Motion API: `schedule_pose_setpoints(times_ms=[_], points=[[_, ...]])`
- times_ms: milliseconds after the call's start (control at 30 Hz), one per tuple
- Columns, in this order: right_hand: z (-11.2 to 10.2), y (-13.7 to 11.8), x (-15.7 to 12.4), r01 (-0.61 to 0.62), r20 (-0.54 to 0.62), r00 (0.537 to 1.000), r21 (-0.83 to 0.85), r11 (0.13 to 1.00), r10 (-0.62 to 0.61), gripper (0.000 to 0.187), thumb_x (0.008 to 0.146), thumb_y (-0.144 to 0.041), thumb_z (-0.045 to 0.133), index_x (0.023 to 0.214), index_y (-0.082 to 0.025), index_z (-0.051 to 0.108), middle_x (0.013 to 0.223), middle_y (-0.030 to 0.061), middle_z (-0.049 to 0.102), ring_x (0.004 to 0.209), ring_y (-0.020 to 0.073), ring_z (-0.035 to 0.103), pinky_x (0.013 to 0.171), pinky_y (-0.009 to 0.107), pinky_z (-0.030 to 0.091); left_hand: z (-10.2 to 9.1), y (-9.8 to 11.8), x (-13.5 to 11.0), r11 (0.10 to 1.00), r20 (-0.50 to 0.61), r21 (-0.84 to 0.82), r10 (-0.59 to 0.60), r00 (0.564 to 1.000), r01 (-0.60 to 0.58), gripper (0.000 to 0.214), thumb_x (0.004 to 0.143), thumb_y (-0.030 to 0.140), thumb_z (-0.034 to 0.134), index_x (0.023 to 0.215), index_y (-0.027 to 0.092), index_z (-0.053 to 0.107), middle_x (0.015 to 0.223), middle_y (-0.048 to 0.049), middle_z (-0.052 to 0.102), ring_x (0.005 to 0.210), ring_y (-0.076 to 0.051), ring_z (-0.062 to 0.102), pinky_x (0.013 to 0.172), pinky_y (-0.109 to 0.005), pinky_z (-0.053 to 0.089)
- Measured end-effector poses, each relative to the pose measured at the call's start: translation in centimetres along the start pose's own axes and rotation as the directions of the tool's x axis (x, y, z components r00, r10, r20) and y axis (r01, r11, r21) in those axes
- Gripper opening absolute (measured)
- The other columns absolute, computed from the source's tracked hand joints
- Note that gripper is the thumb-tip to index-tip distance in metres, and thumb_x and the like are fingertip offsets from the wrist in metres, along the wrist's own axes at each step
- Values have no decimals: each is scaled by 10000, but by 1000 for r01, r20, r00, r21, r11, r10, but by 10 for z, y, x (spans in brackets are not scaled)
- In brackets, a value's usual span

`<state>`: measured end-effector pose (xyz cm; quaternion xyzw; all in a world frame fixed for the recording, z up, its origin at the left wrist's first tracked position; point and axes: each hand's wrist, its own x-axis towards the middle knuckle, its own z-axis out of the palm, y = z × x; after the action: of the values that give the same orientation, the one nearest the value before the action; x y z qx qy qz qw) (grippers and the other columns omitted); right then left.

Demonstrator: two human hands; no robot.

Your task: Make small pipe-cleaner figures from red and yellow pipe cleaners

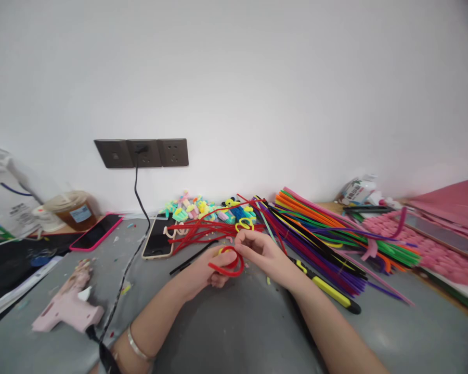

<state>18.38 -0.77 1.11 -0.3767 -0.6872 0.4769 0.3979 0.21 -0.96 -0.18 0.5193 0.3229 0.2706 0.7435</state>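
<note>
A red pipe cleaner (238, 267), bent into a loop, is between my two hands above the grey table (214, 332). My left hand (212, 267) pinches it, and a bit of yellow shows by those fingertips. The thumb and fingers of my right hand (259, 252) close on the loop's upper side. Just behind the hands sit yellow loops of pipe cleaner (244, 224) and a spread of loose red pipe cleaners (203, 228). To the right of my right hand lies a yellow-and-black utility knife (331, 292).
Bundles of coloured pipe cleaners (320, 234) fill the right. A pile of small pastel pieces (191, 208) rests against the wall. On the left are a pink glue gun (68, 311) with its cord, two phones (96, 232), and a drink cup (76, 210).
</note>
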Motion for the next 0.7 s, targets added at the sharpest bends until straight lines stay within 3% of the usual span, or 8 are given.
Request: schedule_pose_setpoints(times_ms=[367, 533, 700], points=[[1, 3, 1, -24, -32, 999, 100, 995, 27, 382, 871, -579, 580, 796, -219, 478, 660, -42, 440, 571, 115, 417, 497, 230, 357, 4, 3, 3, 988, -19, -129, -85, 996, 81, 527, 699, 638, 685, 855, 173, 493, 702, 32, 473, 486, -38, 278, 448, -189, 154], [2, 5, 3, -10, -45, 999, 118, 993, 15, 393, 853, -590, 601, 816, -216, 489, 699, -35, 447, 596, 115, 422, 502, 230, 365, -1, 0, 3, 972, 12, -216, -91, 996, 91, 507, 753, 659, 639, 814, 187, 461, 656, 71, 364, 480, -40, 233, 443, -179, 178], [1, 10, 1, -28, -27, 999, 114, 993, 32, 336, 893, -537, 584, 885, -206, 528, 727, -25, 471, 631, 125, 447, 549, 246, 377, -1, 0, 1, 982, -2, -186, -30, 1000, 29, 422, 758, 517, 707, 866, 203, 447, 670, 79, 362, 486, -39, 235, 448, -169, 192]])
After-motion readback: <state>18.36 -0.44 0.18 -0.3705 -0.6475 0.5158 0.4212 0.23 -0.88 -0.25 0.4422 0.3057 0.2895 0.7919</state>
